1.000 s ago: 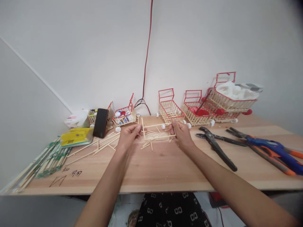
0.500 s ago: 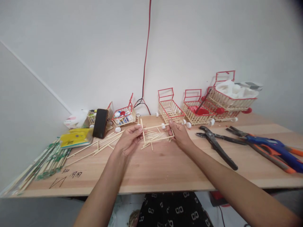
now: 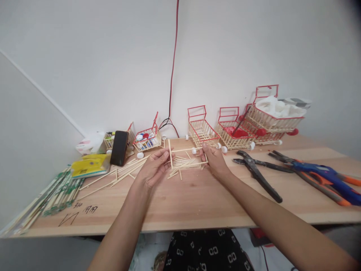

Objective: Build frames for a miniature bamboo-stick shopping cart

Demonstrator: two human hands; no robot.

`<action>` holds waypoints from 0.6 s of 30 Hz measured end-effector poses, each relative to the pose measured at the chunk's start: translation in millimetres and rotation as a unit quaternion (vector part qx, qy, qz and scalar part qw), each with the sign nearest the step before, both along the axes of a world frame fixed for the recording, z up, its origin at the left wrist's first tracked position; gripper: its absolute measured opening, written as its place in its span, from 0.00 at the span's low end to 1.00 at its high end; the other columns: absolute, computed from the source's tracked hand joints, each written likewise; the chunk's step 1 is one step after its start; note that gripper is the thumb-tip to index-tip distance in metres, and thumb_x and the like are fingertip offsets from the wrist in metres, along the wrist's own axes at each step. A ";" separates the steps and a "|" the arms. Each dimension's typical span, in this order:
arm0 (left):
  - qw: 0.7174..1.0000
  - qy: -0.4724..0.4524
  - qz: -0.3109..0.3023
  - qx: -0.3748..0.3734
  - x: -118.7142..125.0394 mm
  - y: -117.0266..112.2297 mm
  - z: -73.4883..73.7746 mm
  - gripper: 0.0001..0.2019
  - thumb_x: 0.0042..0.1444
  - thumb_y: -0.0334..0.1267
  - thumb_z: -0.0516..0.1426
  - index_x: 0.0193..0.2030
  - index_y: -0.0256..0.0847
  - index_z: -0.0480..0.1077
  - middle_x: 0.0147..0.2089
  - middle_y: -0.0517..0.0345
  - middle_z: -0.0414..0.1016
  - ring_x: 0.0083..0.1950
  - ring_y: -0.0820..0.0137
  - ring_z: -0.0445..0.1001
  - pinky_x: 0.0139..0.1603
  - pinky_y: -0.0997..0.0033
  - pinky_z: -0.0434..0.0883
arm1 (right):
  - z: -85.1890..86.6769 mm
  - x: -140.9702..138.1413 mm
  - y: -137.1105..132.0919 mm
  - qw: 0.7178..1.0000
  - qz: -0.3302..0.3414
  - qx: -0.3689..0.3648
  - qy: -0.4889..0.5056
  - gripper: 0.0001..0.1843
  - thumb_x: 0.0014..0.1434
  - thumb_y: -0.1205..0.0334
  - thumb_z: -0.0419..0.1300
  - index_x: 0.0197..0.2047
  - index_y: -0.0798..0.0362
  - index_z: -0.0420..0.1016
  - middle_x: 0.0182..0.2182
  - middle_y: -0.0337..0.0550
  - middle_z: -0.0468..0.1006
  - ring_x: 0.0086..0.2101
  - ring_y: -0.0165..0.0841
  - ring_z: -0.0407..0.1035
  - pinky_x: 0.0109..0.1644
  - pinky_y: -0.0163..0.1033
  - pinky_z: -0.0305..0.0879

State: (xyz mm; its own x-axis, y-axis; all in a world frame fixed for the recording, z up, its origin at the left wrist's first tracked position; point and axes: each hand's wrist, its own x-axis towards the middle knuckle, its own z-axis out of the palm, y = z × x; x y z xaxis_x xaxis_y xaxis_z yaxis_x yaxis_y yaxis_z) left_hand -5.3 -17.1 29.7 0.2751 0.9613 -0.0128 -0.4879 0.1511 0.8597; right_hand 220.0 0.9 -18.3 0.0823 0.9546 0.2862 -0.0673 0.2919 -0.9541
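Note:
Both my hands hold a small rectangular frame of thin wooden sticks (image 3: 186, 150) just above the wooden table (image 3: 197, 203). My left hand (image 3: 153, 168) pinches the frame's left upright stick. My right hand (image 3: 216, 160) grips the frame's right end, fingers closed on it. Short loose stick pieces (image 3: 180, 167) lie scattered on the table under the frame.
Small stick carts with red handles (image 3: 200, 128) line the wall, some holding bottle caps. Black pliers (image 3: 258, 174), a blue glue gun (image 3: 328, 177) and orange-handled cutters lie right. At the left are long sticks (image 3: 118, 173), chopstick packets (image 3: 53, 195), a yellow pack (image 3: 90, 165) and a phone (image 3: 119, 147).
My left hand has turned palm-up and shifted its grip on the frame's left stick; the frame tilted and moved slightly. My right hand stayed on the right end.

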 end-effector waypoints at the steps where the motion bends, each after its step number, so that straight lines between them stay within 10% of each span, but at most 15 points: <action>1: 1.000 0.004 0.002 0.003 0.0 -0.1 0.2 0.20 0.38 0.37 0.72 0.40 0.35 0.78 0.32 0.55 0.79 0.35 0.74 0.76 0.39 0.75 0.73 | -0.4 0.2 0.1 1.000 -0.002 0.003 -0.001 0.28 0.58 0.36 0.54 0.25 0.54 0.67 0.14 0.32 0.62 0.14 0.22 0.53 0.15 0.29 0.50; 18: 0.952 0.207 0.183 0.128 -9.7 20.1 -24.0 0.17 0.40 0.46 0.69 0.35 0.38 0.80 0.34 0.53 0.81 0.33 0.73 0.74 0.34 0.75 0.66 | 11.3 2.5 -9.2 0.987 -0.004 0.089 -0.137 0.26 0.62 0.41 0.51 0.25 0.54 0.70 0.16 0.35 0.67 0.16 0.25 0.59 0.20 0.32 0.54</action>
